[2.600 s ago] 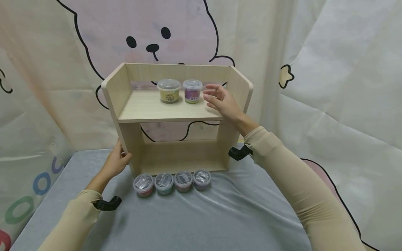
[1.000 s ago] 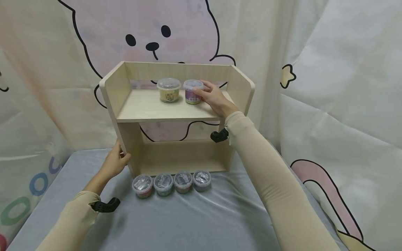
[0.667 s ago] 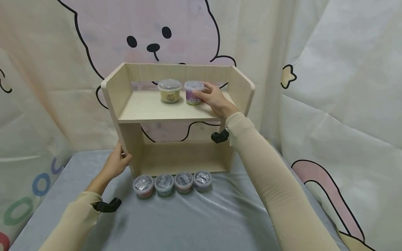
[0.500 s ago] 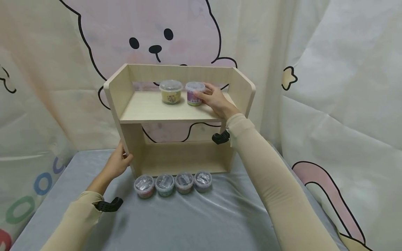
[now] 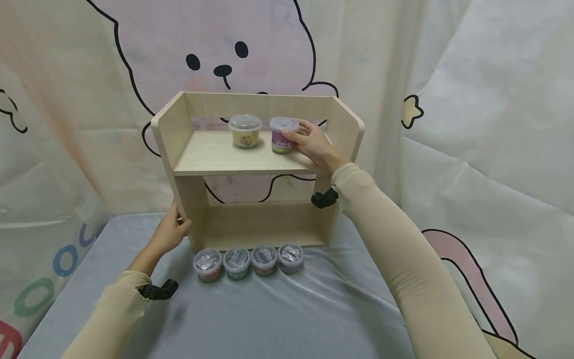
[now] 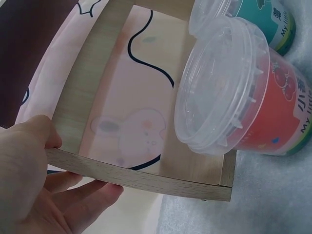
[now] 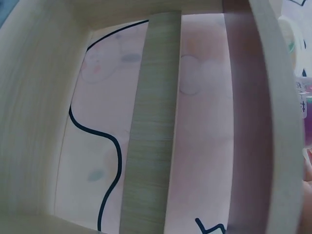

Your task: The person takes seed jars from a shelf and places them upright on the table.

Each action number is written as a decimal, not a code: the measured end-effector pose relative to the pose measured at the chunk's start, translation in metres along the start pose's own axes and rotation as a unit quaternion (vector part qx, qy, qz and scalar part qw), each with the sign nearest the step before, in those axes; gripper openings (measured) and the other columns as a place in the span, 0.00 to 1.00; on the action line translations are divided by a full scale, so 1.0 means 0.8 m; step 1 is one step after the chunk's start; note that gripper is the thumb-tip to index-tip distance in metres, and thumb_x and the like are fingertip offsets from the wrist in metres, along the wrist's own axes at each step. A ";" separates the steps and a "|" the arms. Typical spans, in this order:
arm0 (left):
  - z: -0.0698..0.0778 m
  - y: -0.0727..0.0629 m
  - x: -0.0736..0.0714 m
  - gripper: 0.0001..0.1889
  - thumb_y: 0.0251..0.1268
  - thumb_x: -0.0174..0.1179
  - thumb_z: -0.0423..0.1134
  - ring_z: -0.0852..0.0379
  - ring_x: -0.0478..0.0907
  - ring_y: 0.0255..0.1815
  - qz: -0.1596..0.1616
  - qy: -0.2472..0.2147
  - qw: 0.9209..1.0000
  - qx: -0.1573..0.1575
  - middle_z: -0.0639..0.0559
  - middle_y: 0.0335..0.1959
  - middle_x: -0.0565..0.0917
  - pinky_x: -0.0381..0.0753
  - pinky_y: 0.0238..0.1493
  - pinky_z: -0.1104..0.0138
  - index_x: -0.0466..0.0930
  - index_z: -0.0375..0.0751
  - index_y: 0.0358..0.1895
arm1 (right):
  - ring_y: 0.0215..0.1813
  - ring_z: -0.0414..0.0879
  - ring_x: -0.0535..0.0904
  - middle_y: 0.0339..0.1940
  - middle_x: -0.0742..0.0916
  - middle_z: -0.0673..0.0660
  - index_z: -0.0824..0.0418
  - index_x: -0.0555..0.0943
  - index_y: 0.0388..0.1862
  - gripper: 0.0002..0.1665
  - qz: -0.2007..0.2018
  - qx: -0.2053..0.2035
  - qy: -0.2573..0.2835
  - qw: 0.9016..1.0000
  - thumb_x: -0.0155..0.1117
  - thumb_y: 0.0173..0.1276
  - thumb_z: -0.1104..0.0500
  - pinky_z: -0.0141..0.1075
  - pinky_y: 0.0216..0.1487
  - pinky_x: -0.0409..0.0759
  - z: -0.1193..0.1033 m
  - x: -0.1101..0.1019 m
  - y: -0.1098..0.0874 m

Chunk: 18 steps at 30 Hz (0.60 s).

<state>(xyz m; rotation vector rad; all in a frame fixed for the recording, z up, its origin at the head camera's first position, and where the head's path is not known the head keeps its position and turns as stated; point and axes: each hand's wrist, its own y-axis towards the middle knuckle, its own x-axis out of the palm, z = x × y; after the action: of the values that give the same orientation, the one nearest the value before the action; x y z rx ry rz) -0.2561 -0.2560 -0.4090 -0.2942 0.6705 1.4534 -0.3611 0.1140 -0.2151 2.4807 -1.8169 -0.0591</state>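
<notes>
A two-tier wooden shelf point(image 5: 251, 167) stands on the cloth-covered table. My left hand point(image 5: 169, 230) grips the edge of its left side panel, thumb on one face and fingers on the other in the left wrist view. On the upper tier, my right hand point(image 5: 316, 144) holds a small purple tub point(image 5: 279, 142) with a clear lid between thumb and fingers. Whether its base touches the board I cannot tell. To its left a yellow lidded tub point(image 5: 245, 137) sits apart. In the right wrist view only an edge of the purple tub point(image 7: 308, 119) shows.
Several lidded tubs stand in a row before the shelf, among them a red tub point(image 5: 208, 267), a teal tub point(image 5: 236, 264) and a purple-grey tub point(image 5: 290, 259). Blue-grey cloth point(image 5: 269, 319) covers the table. A printed curtain point(image 5: 372, 75) hangs behind.
My right hand has come in from beside the purple tub, taken hold of it and shifted it slightly right and nearer, widening the gap to the yellow tub. My left hand keeps its grip.
</notes>
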 end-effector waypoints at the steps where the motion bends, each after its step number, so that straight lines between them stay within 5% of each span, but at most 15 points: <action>1: 0.000 0.001 0.000 0.36 0.74 0.45 0.30 0.21 0.75 0.61 -0.001 0.001 1.000 0.001 0.19 0.69 0.66 0.88 0.45 0.45 0.42 0.46 0.80 | 0.80 0.51 0.64 0.79 0.68 0.62 0.59 0.58 0.80 0.39 0.001 0.000 -0.001 1.000 0.61 0.74 0.62 0.43 0.79 0.66 -0.002 -0.002 -0.004; 18: 0.000 0.001 0.000 0.36 0.74 0.45 0.30 0.20 0.74 0.62 -0.001 -0.008 1.000 -0.004 0.19 0.71 0.64 0.87 0.46 0.45 0.43 0.45 0.80 | 0.75 0.54 0.70 0.74 0.73 0.64 0.59 0.61 0.78 0.35 -0.042 -0.043 -0.090 0.994 0.59 0.75 0.63 0.51 0.75 0.70 -0.022 -0.012 -0.065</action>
<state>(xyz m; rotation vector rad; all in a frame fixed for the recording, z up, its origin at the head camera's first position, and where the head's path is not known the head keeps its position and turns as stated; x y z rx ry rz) -0.2570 -0.2557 -0.4091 -0.2902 0.6517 1.4567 -0.3135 0.1390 -0.2017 2.5638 -1.7307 -0.3678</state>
